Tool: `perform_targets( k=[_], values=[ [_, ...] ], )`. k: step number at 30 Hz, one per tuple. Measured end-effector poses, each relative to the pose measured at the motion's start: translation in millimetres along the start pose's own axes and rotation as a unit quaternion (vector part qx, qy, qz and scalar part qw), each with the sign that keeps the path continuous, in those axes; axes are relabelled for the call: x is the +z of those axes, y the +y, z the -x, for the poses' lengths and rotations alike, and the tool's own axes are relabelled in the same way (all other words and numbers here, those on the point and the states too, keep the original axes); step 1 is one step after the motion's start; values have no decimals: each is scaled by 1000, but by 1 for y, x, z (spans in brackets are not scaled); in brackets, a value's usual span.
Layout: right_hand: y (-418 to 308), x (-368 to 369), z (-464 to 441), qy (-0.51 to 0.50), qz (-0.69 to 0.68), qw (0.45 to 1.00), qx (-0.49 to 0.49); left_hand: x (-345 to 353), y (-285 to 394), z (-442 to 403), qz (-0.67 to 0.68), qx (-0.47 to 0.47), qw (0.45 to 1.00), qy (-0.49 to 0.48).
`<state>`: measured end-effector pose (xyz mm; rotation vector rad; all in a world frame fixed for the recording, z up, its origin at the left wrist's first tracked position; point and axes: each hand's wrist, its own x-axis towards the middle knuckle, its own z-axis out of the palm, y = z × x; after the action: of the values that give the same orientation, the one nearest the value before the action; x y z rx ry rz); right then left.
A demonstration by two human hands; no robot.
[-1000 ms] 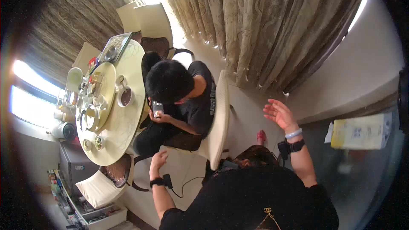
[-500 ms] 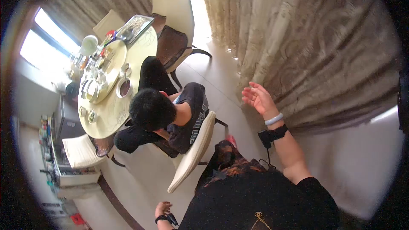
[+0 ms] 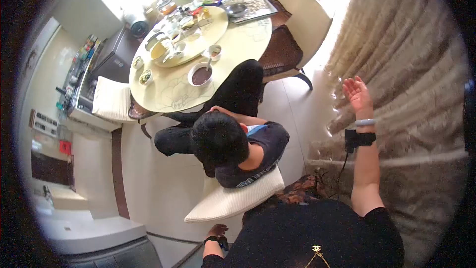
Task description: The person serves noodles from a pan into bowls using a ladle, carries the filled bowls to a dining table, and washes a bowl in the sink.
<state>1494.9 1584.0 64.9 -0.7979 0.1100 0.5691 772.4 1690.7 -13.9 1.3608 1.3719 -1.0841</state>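
Observation:
My right hand (image 3: 358, 94) is raised in front of the patterned curtain (image 3: 401, 69), its fingers stretched out and the palm holding nothing. A pale bangle (image 3: 366, 122) and a black strapped device (image 3: 359, 140) with a cable are on that wrist. Low in the view, my left hand (image 3: 217, 230) hangs beside the cream chair back (image 3: 238, 201), fingers loosely extended and nothing visible in them. It wears a black wrist device (image 3: 218, 241). A seated person (image 3: 220, 141) in dark clothes sits on that chair just ahead of me, facing the table.
The round table (image 3: 181, 94) holds a bowl of dark food (image 3: 201, 75), a small cup (image 3: 214, 52), a tray (image 3: 248, 7) and several dishes. Brown-seated chairs (image 3: 280, 49) stand around it. A kitchen counter (image 3: 99, 235) lies at the lower left.
The view has turned left, so the table and seated person appear farther right. My right hand is higher and farther right in view; my left hand stays low.

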Motion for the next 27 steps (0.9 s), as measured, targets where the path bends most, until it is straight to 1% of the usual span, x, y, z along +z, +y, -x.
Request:
perform_targets(
  k=[1,2,3,5,6,7,8,9,10,11,13,14,15,16,17,18,19,20,21,22,23,24,25,26,27],
  values=[
    [-8,3,-21,11,-3,1000,-2,6,11,1,173,-41,984,13],
    [-12,0,-45,10,-3,1000,-2,22,-4,-38,202,-63,977,-33],
    [-19,-4,-69,5,3,1000,3,37,-10,-55,211,-63,975,-37],
    [-32,-9,-116,21,-8,1000,2,61,-2,-71,315,-33,948,-35],
    [-37,-5,-139,33,-14,999,10,74,4,-68,293,10,956,-21],
    [-42,-4,-161,29,-6,999,11,87,16,-70,299,11,954,-27],
    [-45,-9,-188,19,-5,1000,10,103,22,-79,299,-11,954,3],
    [-55,-6,-209,10,-4,1000,10,114,43,-81,298,-34,954,33],
    [-60,-8,-226,33,5,999,18,128,57,-72,201,1,978,60],
    [-67,-5,-244,37,5,999,14,139,80,-53,102,37,990,86],
    [-77,-1,-281,22,3,1000,11,191,78,-117,-10,146,984,106],
    [-84,0,-296,27,4,1000,8,207,93,-121,-106,209,965,118],
    [-91,1,-310,29,9,999,16,225,104,-123,-400,396,800,208],
    [-96,5,-324,28,13,999,24,228,116,-115,-54,171,977,114],
    [-99,7,-338,30,13,999,23,221,134,-109,50,97,987,116],
    [-101,8,-353,37,36,999,16,208,156,-109,109,74,981,144],
    [-103,11,-366,44,60,997,9,189,178,-109,158,77,966,189],
    [-103,15,-381,44,58,997,10,155,216,-89,201,96,944,244],
    [-104,22,-395,40,94,995,-13,117,251,-74,233,140,911,310],
    [-104,27,-407,36,130,990,-36,67,295,-56,273,197,856,392],
    [-104,30,-418,37,129,990,-36,20,332,-41,292,261,794,464],
    [-105,33,-428,21,172,984,-39,-26,364,-25,299,331,723,527],
    [-113,40,-442,7,210,976,-54,-73,397,-11,293,398,648,580],
    [-117,47,-455,8,205,977,-66,-113,424,2,272,457,574,622],
    [-118,51,-469,3,241,969,-58,-143,441,10,239,505,508,656]
  ],
)
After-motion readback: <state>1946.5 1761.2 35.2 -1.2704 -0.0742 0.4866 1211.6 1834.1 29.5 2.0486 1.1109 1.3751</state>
